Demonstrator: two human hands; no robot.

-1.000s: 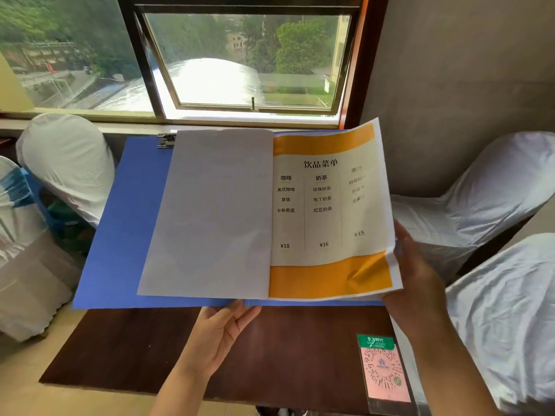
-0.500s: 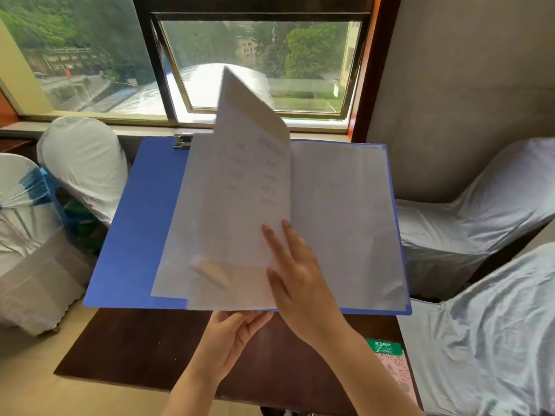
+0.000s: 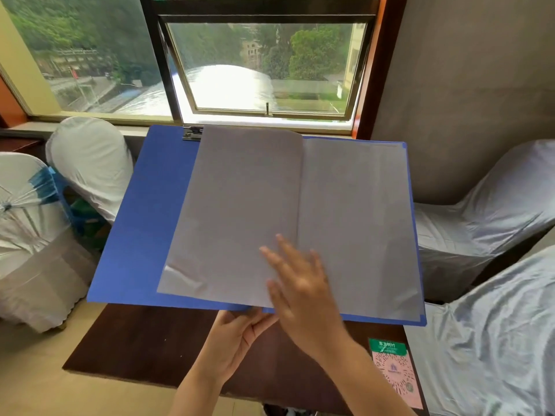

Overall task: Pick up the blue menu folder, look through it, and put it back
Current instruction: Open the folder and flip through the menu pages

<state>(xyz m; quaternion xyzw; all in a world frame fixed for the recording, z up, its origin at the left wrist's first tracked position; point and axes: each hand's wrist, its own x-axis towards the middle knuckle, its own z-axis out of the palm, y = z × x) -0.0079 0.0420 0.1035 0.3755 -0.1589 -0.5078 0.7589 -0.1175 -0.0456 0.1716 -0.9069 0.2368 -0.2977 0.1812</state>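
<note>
The blue menu folder [image 3: 144, 223] is held open above the dark wooden table [image 3: 144, 346], with a metal clip at its top edge. Blank grey pages [image 3: 240, 205] lie flat across both halves. My left hand [image 3: 237, 340] grips the folder's near edge at the spine from below. My right hand [image 3: 300, 280] hovers over the lower middle of the pages, fingers spread and blurred, holding nothing.
White-covered chairs stand at the left [image 3: 90, 163] and right [image 3: 480, 211]. A pink QR-code card [image 3: 395, 375] lies on the table's near right corner. A window [image 3: 264, 67] is straight ahead beyond the table.
The printed orange menu page was turned from right to left by my right hand and now lies flat, showing blank sides. My right hand let it go.
</note>
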